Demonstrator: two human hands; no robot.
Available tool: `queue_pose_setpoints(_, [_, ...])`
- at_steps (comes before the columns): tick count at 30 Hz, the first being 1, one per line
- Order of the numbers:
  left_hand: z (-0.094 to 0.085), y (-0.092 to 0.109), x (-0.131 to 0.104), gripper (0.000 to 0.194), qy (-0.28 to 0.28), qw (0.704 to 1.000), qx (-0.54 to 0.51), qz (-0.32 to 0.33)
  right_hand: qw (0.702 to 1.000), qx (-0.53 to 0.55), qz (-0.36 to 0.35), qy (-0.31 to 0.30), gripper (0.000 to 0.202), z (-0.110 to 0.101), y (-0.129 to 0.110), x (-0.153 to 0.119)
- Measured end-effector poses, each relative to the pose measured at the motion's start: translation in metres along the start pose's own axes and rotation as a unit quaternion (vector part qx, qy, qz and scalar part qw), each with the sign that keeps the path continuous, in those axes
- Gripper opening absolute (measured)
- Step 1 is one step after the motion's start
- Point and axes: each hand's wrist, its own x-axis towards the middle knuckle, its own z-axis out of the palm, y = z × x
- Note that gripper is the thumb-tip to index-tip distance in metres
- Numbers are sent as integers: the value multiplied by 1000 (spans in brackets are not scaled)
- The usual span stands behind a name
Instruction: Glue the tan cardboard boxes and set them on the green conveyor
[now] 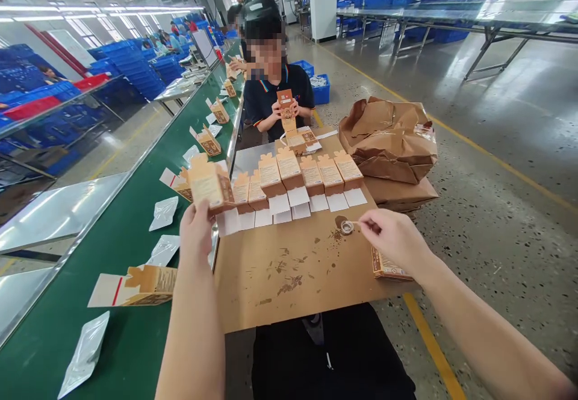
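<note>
My left hand is closed around the lower edge of an open-topped brown carton, raised at the left end of the cardboard-covered table. A white flap hangs from that carton. Over on the right, my right hand pinches a thin pale stick. The stick's tip reaches a small clear round dish, and dark wet spots mark the cardboard around it. Similar cartons stand in rows just beyond my hands, with white flaps towards me.
A green conveyor belt along the left carries open cartons and silver pouches. Opposite sits a co-worker holding another carton. Crumpled brown paper is piled at the table's right edge. A printed carton lies beneath my right wrist.
</note>
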Motion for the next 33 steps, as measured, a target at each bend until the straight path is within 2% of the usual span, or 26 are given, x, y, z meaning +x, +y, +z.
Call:
queue_pose_setpoints(2, [-28,-10,-41,66,-11,995,-87,-41,996,-39,40,-75,27,9,8,22])
queue_pose_setpoints(4, [-46,-24,-85,78,-34,986,-134,-92,987,-72,60,-129,28,21,14,35])
queue_pose_setpoints(7, [-55,-51,-135,89,-45,974,-152,-165,977,-109,66,-173,28,38,21,41])
queue_pose_setpoints(9, [-51,-67,-153,90,-53,971,-143,-183,973,-122,65,-184,28,45,26,43])
queue_pose_setpoints(12, [-43,-83,-158,91,-88,974,-102,-183,973,-130,60,-183,29,42,32,43])
queue_pose_setpoints(14, [-40,-88,-154,93,-106,974,-79,-182,981,-114,44,-154,30,33,31,37])
queue_pose_setpoints(16, [-38,-89,-150,94,-111,976,-67,-174,995,-58,11,-79,27,27,22,23])
queue_pose_setpoints(18, [-37,-91,-147,93,-116,978,-58,-165,999,33,-19,17,22,31,4,1])
queue_pose_setpoints(20, [-35,-92,-146,93,-122,978,-51,-164,990,125,-23,69,21,51,-22,-22])
queue_pose_setpoints(21, [-35,-93,-146,94,-122,977,-50,-165,984,164,-24,68,20,66,-36,-33])
queue_pose_setpoints(24, [-32,-94,-148,96,-112,979,-44,-165,975,218,-34,22,19,123,-73,-57])
queue_pose_setpoints(27, [-31,-94,-151,95,-111,980,-39,-158,975,212,-57,-14,25,172,-91,-64])
queue_pose_setpoints(30, [-29,-92,-154,94,-120,981,-38,-144,976,203,-76,-23,30,198,-94,-63])
queue_pose_setpoints(33, [-28,-92,-157,93,-120,982,-38,-138,975,202,-85,-25,31,201,-90,-60])
